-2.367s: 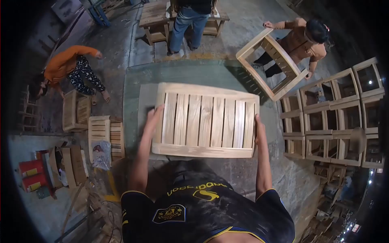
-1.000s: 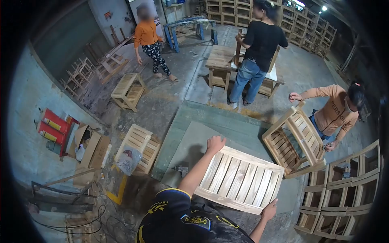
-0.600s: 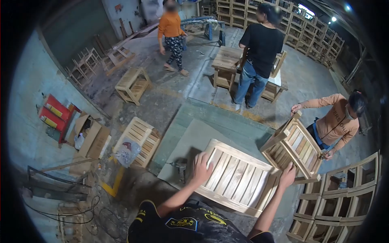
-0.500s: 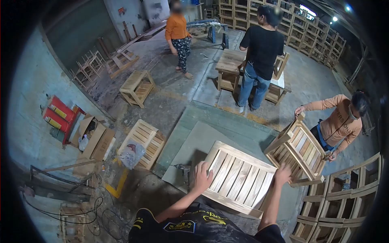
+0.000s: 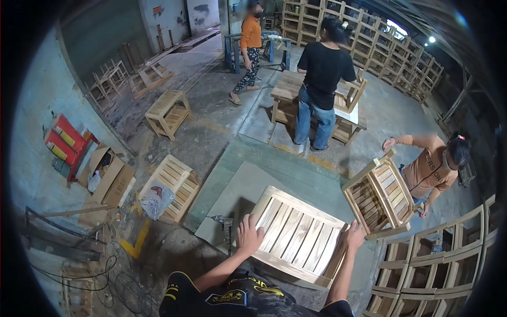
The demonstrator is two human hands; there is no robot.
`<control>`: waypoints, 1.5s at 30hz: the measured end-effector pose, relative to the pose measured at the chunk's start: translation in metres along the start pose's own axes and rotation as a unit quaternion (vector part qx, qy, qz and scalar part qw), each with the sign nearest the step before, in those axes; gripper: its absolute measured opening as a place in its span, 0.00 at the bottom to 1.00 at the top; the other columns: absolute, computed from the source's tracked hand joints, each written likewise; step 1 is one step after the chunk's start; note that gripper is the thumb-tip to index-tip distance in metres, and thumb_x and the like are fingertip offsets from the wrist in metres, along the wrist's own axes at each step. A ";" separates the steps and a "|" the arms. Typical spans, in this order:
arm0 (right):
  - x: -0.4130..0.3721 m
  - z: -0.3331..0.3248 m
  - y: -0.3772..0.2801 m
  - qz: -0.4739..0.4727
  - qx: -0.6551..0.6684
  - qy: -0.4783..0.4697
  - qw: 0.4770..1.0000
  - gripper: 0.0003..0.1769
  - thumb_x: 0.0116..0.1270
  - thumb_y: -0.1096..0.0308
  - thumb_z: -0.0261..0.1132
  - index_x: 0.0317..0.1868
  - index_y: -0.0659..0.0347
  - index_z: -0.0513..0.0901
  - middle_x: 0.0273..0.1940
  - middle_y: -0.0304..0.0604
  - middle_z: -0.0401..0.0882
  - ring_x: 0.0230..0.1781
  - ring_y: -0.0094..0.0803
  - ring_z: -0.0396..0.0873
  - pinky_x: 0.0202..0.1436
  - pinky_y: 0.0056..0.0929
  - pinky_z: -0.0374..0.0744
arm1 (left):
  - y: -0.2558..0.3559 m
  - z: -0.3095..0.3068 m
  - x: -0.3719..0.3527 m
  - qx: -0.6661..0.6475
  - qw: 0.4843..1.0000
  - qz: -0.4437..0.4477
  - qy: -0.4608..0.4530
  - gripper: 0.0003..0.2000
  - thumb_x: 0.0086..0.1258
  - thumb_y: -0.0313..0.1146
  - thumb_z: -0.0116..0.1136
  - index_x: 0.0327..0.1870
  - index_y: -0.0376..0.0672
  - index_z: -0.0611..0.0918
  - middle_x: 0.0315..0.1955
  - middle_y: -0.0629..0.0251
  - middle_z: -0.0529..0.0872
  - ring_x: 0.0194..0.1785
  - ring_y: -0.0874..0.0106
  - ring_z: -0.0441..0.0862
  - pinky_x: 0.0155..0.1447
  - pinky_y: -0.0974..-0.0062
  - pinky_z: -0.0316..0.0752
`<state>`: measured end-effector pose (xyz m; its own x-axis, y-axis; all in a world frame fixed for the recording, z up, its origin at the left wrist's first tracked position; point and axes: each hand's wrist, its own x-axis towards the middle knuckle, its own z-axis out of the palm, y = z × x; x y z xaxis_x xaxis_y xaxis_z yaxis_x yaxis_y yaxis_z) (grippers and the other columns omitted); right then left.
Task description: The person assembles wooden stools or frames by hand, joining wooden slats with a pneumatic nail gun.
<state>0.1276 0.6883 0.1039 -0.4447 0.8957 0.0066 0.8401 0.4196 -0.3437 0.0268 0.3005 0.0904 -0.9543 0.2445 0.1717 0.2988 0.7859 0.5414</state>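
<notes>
In front of me a slatted wooden stool point(image 5: 298, 232) lies with its slatted top facing up, above a grey-green mat. My left hand point(image 5: 249, 236) grips its left edge, with the fingers bent over the frame. On the opposite side my right hand point(image 5: 356, 236) is closed around the right edge near the far corner. A power drill point(image 5: 227, 231) lies on the mat just left of my left hand, partly hidden. The stool's legs and underside are mostly out of sight.
A co-worker at right point(image 5: 430, 164) handles another slatted stool point(image 5: 383, 195). Wooden frames point(image 5: 433, 264) stack at lower right. Left are a stool with a plastic bag point(image 5: 157, 201), a cardboard box point(image 5: 113, 179) and cables. Two more people stand farther back near wooden benches.
My right hand has come down onto the stool's right edge and closed on it. My left hand stays at the left edge. The person in orange has turned and stepped; my view has shifted slightly.
</notes>
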 end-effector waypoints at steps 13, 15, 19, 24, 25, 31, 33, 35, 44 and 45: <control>-0.025 0.054 0.107 0.177 0.273 -0.083 0.942 0.45 0.65 0.38 0.56 0.56 0.82 0.72 0.54 0.68 0.75 0.57 0.53 0.75 0.61 0.38 0.71 | -0.049 0.020 0.004 -0.075 0.964 -0.187 -0.176 0.37 0.66 0.55 0.52 0.66 0.33 0.62 0.54 0.37 0.75 0.57 0.42 0.74 0.60 0.54 0.69; -0.067 0.021 0.094 0.222 0.374 -0.112 0.893 0.41 0.67 0.40 0.56 0.55 0.80 0.74 0.49 0.59 0.80 0.49 0.42 0.79 0.53 0.36 0.75 | -0.104 0.054 0.042 -0.236 0.899 -0.212 -0.301 0.34 0.68 0.55 0.50 0.59 0.27 0.73 0.53 0.39 0.78 0.57 0.53 0.78 0.59 0.63 0.72; -0.084 0.003 0.075 0.229 0.517 -0.149 0.811 0.34 0.70 0.45 0.55 0.53 0.75 0.77 0.47 0.53 0.81 0.45 0.35 0.81 0.49 0.33 0.77 | -0.097 0.092 0.101 -0.562 0.687 -0.330 -0.321 0.31 0.69 0.54 0.49 0.61 0.33 0.74 0.55 0.56 0.80 0.58 0.66 0.77 0.62 0.70 0.68; -0.074 0.017 0.074 0.243 0.578 -0.086 0.775 0.31 0.69 0.50 0.58 0.55 0.75 0.76 0.49 0.53 0.80 0.41 0.37 0.83 0.46 0.34 0.80 | -0.076 0.096 0.130 -0.631 0.633 -0.344 -0.289 0.34 0.67 0.58 0.50 0.61 0.35 0.75 0.55 0.56 0.79 0.56 0.67 0.76 0.62 0.71 0.68; -0.077 0.013 0.069 0.249 0.591 -0.093 0.762 0.31 0.69 0.50 0.59 0.55 0.75 0.75 0.49 0.53 0.80 0.42 0.37 0.82 0.47 0.36 0.80 | -0.076 0.093 0.134 -0.635 0.629 -0.352 -0.279 0.34 0.66 0.59 0.50 0.59 0.35 0.76 0.54 0.57 0.80 0.55 0.68 0.77 0.61 0.71 0.68; -0.046 -0.016 -0.001 0.265 0.583 -0.010 0.768 0.38 0.63 0.44 0.64 0.55 0.76 0.74 0.47 0.54 0.80 0.42 0.39 0.82 0.46 0.38 0.81 | -0.060 0.050 0.199 -0.639 0.679 -0.293 -0.213 0.31 0.61 0.58 0.55 0.51 0.36 0.80 0.48 0.60 0.82 0.49 0.68 0.78 0.58 0.71 0.69; -0.028 -0.003 -0.026 0.224 0.578 0.013 0.784 0.36 0.65 0.43 0.62 0.50 0.76 0.78 0.43 0.51 0.81 0.39 0.35 0.81 0.44 0.38 0.80 | -0.055 0.041 0.230 -0.639 0.698 -0.271 -0.178 0.29 0.59 0.55 0.57 0.52 0.37 0.80 0.49 0.61 0.82 0.51 0.68 0.77 0.59 0.71 0.69; -0.014 0.010 -0.052 0.184 0.548 0.045 0.815 0.33 0.67 0.44 0.60 0.45 0.76 0.82 0.41 0.48 0.82 0.37 0.32 0.79 0.42 0.36 0.78 | -0.050 0.035 0.250 -0.621 0.730 -0.236 -0.158 0.30 0.60 0.54 0.57 0.53 0.37 0.79 0.50 0.61 0.81 0.53 0.68 0.76 0.60 0.70 0.68; 0.079 0.133 -0.043 0.089 0.637 -0.028 0.765 0.33 0.70 0.43 0.54 0.55 0.68 0.77 0.48 0.42 0.80 0.47 0.29 0.77 0.53 0.32 0.74 | -0.091 0.108 0.317 -0.548 0.792 -0.193 -0.187 0.42 0.62 0.61 0.57 0.67 0.33 0.67 0.66 0.55 0.69 0.69 0.66 0.64 0.71 0.68 0.58; 0.088 0.138 -0.036 0.065 0.629 -0.050 0.773 0.34 0.70 0.42 0.54 0.56 0.68 0.77 0.49 0.43 0.80 0.47 0.29 0.77 0.53 0.33 0.74 | -0.069 0.087 0.315 -0.536 0.805 -0.180 -0.180 0.44 0.61 0.64 0.56 0.67 0.31 0.66 0.68 0.52 0.66 0.71 0.63 0.61 0.72 0.67 0.55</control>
<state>0.0158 0.7316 -0.0129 -0.4570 0.8758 -0.1550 -0.0585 -0.2035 -0.9773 -0.2944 0.3722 0.0353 -0.8610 0.4106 -0.3001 -0.3506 -0.0518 0.9351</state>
